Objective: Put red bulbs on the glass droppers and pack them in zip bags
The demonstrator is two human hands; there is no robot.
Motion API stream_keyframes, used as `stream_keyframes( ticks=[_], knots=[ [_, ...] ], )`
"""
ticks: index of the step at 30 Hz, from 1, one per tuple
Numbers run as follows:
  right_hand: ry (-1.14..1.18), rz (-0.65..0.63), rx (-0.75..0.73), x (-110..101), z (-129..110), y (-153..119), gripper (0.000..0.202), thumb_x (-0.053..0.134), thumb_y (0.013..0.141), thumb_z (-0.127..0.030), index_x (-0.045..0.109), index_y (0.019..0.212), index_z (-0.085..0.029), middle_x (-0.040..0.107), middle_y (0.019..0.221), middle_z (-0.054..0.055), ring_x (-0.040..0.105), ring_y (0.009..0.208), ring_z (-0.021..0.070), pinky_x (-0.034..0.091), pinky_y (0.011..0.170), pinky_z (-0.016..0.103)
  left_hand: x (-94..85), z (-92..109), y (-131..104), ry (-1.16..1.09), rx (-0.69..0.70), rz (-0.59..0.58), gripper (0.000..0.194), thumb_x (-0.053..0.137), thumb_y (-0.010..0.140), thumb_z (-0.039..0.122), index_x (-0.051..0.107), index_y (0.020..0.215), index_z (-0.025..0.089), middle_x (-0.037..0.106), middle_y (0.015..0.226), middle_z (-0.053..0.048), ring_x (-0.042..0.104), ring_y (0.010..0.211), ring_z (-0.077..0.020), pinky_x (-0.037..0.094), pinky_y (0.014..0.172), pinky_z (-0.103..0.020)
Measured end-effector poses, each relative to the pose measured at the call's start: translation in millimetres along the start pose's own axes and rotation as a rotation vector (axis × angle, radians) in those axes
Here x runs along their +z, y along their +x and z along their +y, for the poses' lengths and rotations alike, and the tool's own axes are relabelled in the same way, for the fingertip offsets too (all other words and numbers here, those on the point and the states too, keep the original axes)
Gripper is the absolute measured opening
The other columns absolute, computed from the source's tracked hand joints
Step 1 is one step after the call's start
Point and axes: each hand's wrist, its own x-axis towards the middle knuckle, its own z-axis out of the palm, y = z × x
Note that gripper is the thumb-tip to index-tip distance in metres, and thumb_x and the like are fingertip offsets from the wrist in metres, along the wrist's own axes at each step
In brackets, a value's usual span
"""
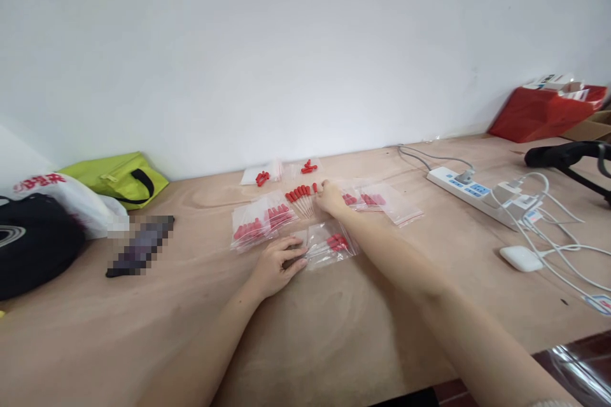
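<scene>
My left hand (280,265) rests on the table with fingers curled and thumb and fingertips at the left edge of a clear plastic bag (330,259). Inside that bag lie several red-tipped sticks (338,242). Just beyond it, my right hand (330,199) is closed in a pinch at the right end of a fanned row of loose red-tipped sticks (300,194); its fingertips are small and partly hidden. Filled clear bags with red tips lie in a left stack (249,229) and a right stack (375,199), the latter partly behind my right forearm.
Small piles of red caps (261,178) lie on bags near the wall. To the right are a power strip (472,194) with cables, a white charger (521,259) and a red bag (539,113). A blurred dark object (142,247), a green bag (114,175) and a black bag (42,248) sit left.
</scene>
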Motion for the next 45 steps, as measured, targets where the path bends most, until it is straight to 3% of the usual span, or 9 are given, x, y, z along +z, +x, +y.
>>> stream_keyframes(
  ticks=[5,9,13,16,19,22,34,38,45],
  knots=[
    [0.001,-0.028,0.054,14,-10,18,0.034,0.045,0.077,-0.018,0.045,0.108,-0.004,0.056,0.102,0.025,0.056,0.095,0.0295,0.042,0.078,0.037,1.0,0,-1,-0.019,-0.003,0.000,0.024,0.053,0.080,0.029,0.065,0.100,0.023,0.061,0.109,-0.006,0.054,0.104,-0.0211,0.044,0.089,-0.039],
    [0.014,-0.044,0.046,1,-5,17,0.058,0.048,0.071,-0.010,0.027,0.123,0.001,0.057,0.099,0.026,0.057,0.092,0.0302,0.043,0.075,0.038,1.0,0,-2,-0.038,-0.006,0.007,0.023,0.053,0.079,0.029,0.065,0.099,0.025,0.061,0.109,-0.005,0.054,0.104,-0.0209,0.044,0.089,-0.039],
    [0.195,0.071,-0.019,-29,23,-5,0.072,0.046,0.069,-0.013,0.012,0.131,-0.002,0.060,0.084,0.014,0.059,0.080,0.0234,0.045,0.072,0.034,0.7,0,-1,-0.031,-0.012,0.018,0.023,0.053,0.079,0.030,0.065,0.099,0.025,0.062,0.108,-0.005,0.054,0.104,-0.0206,0.045,0.089,-0.038],
    [0.474,0.148,0.009,-48,55,-32,0.070,0.042,0.071,-0.020,0.007,0.131,-0.011,0.054,0.072,0.001,0.056,0.057,0.0148,0.047,0.057,0.029,0.2,1,0,-0.020,-0.022,0.010,0.023,0.053,0.079,0.031,0.065,0.098,0.025,0.062,0.108,-0.005,0.054,0.104,-0.0210,0.045,0.088,-0.038],
    [0.663,0.230,0.048,-56,81,-58,0.065,0.044,0.071,-0.026,0.012,0.127,-0.019,0.048,0.069,-0.006,0.051,0.048,0.0098,0.043,0.047,0.023,-0.4,0,0,-0.004,-0.018,0.007,0.024,0.052,0.080,0.031,0.065,0.098,0.025,0.061,0.109,-0.005,0.054,0.104,-0.0210,0.045,0.088,-0.038],
    [0.740,0.262,0.083,-53,92,-73,0.060,0.047,0.072,-0.030,0.016,0.122,-0.019,0.045,0.061,-0.009,0.049,0.046,0.0095,0.042,0.045,0.022,-1.0,0,1,0.003,-0.007,0.007,0.023,0.052,0.080,0.031,0.065,0.099,0.026,0.062,0.108,-0.004,0.055,0.104,-0.0205,0.045,0.088,-0.038],
    [0.903,0.155,0.095,-29,60,-85,0.033,0.040,0.080,-0.032,0.020,0.106,-0.025,0.050,0.065,-0.004,0.057,0.055,0.0149,0.050,0.058,0.032,-0.7,0,2,0.004,-0.019,-0.006,0.025,0.051,0.080,0.031,0.065,0.098,0.023,0.061,0.110,-0.006,0.054,0.104,-0.0214,0.045,0.088,-0.038],
    [0.946,0.079,0.087,-28,56,-96,0.024,0.041,0.078,-0.039,0.032,0.094,-0.024,0.052,0.069,-0.002,0.058,0.059,0.0140,0.049,0.057,0.029,-1.5,2,2,0.011,-0.033,0.003,0.029,0.052,0.079,0.033,0.062,0.104,0.022,0.060,0.111,-0.006,0.054,0.105,-0.0213,0.044,0.089,-0.038],
    [0.749,-0.025,0.051,-30,59,-99,0.023,0.057,0.066,-0.037,0.052,0.075,-0.017,0.053,0.067,-0.001,0.048,0.053,0.0087,0.039,0.051,0.022,-2.4,3,1,0.030,-0.064,0.015,0.035,0.053,0.078,0.034,0.056,0.110,0.019,0.059,0.112,-0.007,0.053,0.105,-0.0206,0.043,0.090,-0.036]
  ],
)
